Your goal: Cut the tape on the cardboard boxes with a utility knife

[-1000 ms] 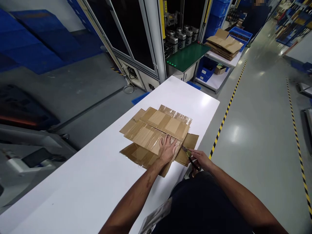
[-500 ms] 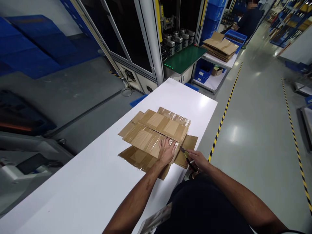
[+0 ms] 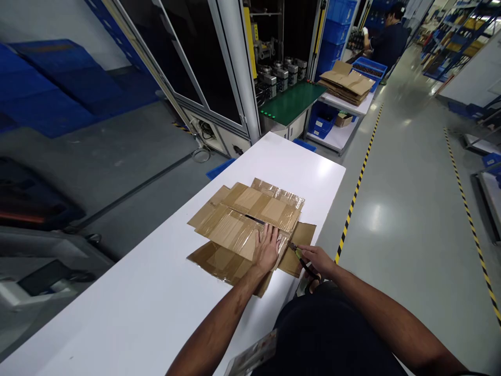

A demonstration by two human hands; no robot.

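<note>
A flattened, tape-covered cardboard box lies on the white table. My left hand rests flat on its near right part, fingers spread. My right hand is closed around a small cutter with a yellow-green grip. The cutter's tip sits at the box's right edge, just right of my left hand.
Past the table's far end stands a glass-doored machine with a green bench. Further back, a white table bears stacked cardboard and a person stands there. Yellow-black floor tape runs along the aisle on the right.
The view has tilted slightly, so the box and both hands sit lower in the picture. Both hands keep their places on the box and the cutter.
</note>
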